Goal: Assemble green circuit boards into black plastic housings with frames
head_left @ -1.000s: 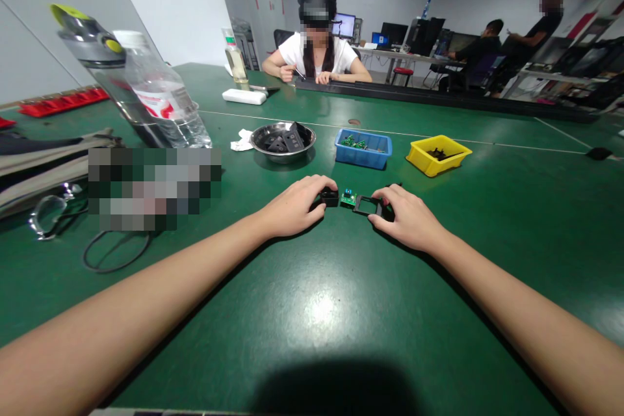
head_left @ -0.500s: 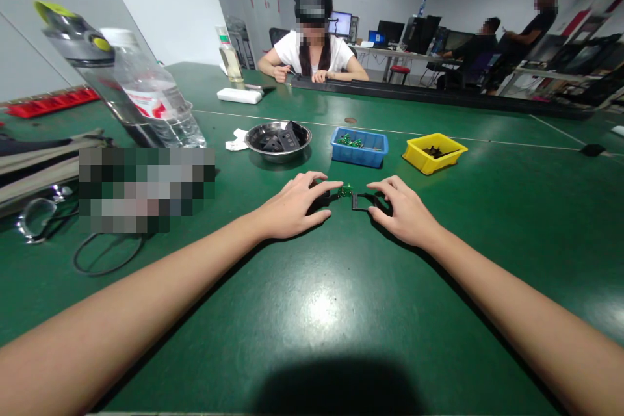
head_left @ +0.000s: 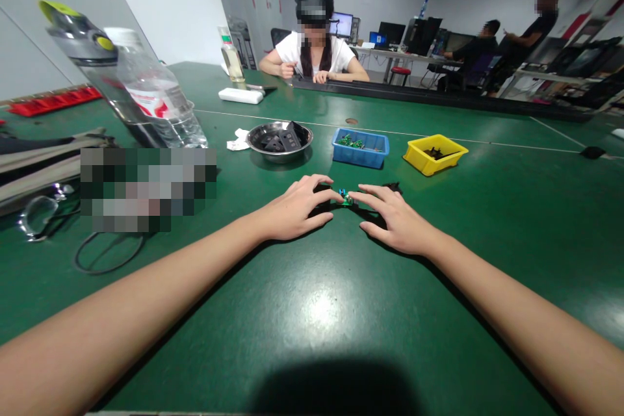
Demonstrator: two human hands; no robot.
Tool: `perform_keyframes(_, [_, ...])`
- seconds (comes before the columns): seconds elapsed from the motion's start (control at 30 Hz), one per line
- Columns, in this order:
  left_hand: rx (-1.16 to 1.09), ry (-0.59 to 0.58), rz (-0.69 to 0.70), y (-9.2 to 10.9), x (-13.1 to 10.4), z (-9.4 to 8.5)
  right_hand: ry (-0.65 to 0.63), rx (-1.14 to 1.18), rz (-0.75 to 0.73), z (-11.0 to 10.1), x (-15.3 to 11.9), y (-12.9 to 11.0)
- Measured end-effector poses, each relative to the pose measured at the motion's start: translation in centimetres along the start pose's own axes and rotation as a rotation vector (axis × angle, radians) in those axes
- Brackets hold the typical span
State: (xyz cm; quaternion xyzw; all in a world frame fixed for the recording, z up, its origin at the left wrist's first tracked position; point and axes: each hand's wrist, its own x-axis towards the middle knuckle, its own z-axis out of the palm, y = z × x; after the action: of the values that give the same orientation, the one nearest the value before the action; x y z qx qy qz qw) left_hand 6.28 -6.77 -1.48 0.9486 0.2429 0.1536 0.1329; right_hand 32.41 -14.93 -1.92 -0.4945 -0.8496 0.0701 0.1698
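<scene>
A small green circuit board with a bluish glint lies on the green table between my two hands. My left hand rests on the table with fingers stretched and apart, its index fingertip at the board's left side. From the other side, my right hand reaches over with spread fingers, and its index fingertip is at the board's right edge. Just beyond the right knuckles a small black part shows, partly hidden. Whether either fingertip presses on the board, I cannot tell.
Beyond my hands stand a metal bowl of black parts, a blue bin with green boards and a yellow bin with black pieces. Bottles and a cable are at the left. Across the table sits a person.
My right hand has moved left to the circuit board and let go of a black frame; a black part now shows behind that hand. The left hand has barely moved.
</scene>
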Motion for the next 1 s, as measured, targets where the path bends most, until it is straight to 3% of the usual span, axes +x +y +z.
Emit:
perform_keyframes(0.17, [0.018,-0.011,0.003,-0.1,0.0,0.1,0.012,0.016,-0.013,0.0,0.0,0.0])
perform_keyframes(0.27, [0.025,-0.02,0.002,-0.1,0.0,0.1,0.112,0.012,0.013,0.2,0.2,0.1])
perform_keyframes(0.43, [0.02,-0.017,0.004,-0.1,0.1,0.0,0.33,-0.093,0.276,0.4,0.4,1.5])
perform_keyframes(0.57, [0.01,-0.021,-0.003,-0.1,0.1,0.0,0.318,-0.174,0.452,0.5,0.5,2.8])
perform_keyframes(0.77, [-0.013,0.017,0.017,-0.1,0.0,0.0,0.28,-0.164,0.395,0.4,0.6,3.8])
perform_keyframes(1.0, [-0.036,0.051,0.011,0.0,0.0,0.0,0.437,-0.038,0.344,-0.1,0.7,2.9])
